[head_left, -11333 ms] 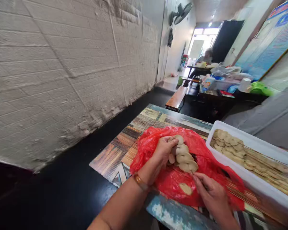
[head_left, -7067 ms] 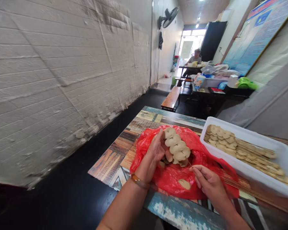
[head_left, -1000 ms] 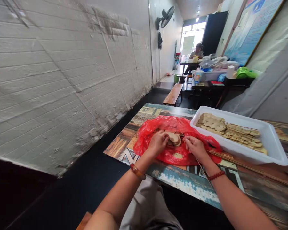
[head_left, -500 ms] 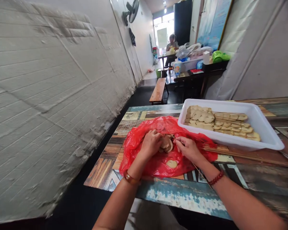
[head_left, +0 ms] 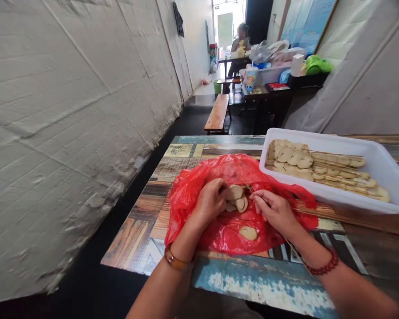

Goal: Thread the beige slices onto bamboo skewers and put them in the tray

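Note:
My left hand (head_left: 213,200) is closed at the fingertips on a round beige food slice (head_left: 235,192). More slices (head_left: 241,204) cluster just under it. My right hand (head_left: 273,210) pinches a thin bamboo skewer (head_left: 295,250), whose rear end runs back beneath my wrist. Its tip lies close to the slices; I cannot tell whether it has pierced one. Both hands are over a crumpled red plastic bag (head_left: 216,241), spread on the table. One loose slice (head_left: 248,233) rests on the bag nearer to me.
A white plastic tub (head_left: 339,141) at the right holds several rows of skewered slices (head_left: 294,157). Loose skewers (head_left: 349,218) lie along its near side. Beyond the patterned table (head_left: 146,208) stand a wooden bench (head_left: 217,113), a cluttered dark table and a seated person (head_left: 241,44).
My view has tipped downward, and the tub sits further right in it. The slices by my left fingers have shifted and now show fanned apart. My right hand keeps the skewer.

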The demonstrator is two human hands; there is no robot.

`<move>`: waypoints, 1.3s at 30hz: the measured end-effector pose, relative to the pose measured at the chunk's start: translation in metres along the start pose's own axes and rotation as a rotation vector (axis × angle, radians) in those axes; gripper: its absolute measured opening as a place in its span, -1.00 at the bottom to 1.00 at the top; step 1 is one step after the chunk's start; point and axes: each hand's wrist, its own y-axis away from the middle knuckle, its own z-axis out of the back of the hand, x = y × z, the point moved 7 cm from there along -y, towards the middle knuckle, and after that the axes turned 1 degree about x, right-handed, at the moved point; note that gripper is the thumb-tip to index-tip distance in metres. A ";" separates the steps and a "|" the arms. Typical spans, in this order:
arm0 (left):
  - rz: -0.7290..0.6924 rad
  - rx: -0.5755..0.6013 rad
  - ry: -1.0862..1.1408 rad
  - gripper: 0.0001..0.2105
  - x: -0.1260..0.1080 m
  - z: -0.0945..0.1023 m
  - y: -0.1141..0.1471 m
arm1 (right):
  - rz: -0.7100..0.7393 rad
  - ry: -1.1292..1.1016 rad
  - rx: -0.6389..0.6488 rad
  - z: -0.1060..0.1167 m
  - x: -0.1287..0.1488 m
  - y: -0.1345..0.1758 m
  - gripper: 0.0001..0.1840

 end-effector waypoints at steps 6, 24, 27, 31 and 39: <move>-0.034 0.036 -0.038 -0.82 0.003 -0.009 0.002 | 0.013 0.043 0.029 -0.004 -0.001 0.002 -0.70; 0.160 0.089 0.636 -0.77 -0.004 -0.019 0.007 | 0.039 0.016 -0.100 0.004 0.010 0.004 -0.71; 0.146 0.087 0.600 -0.79 -0.006 -0.019 0.007 | 0.103 0.143 -0.142 0.009 0.018 0.006 -0.78; 0.066 0.102 0.472 -0.80 -0.012 -0.021 0.008 | 0.137 0.197 -0.156 0.011 0.022 0.009 -0.82; -0.086 -0.018 0.344 -0.87 -0.019 -0.015 0.007 | -0.139 -0.319 0.004 0.001 0.007 0.011 -0.76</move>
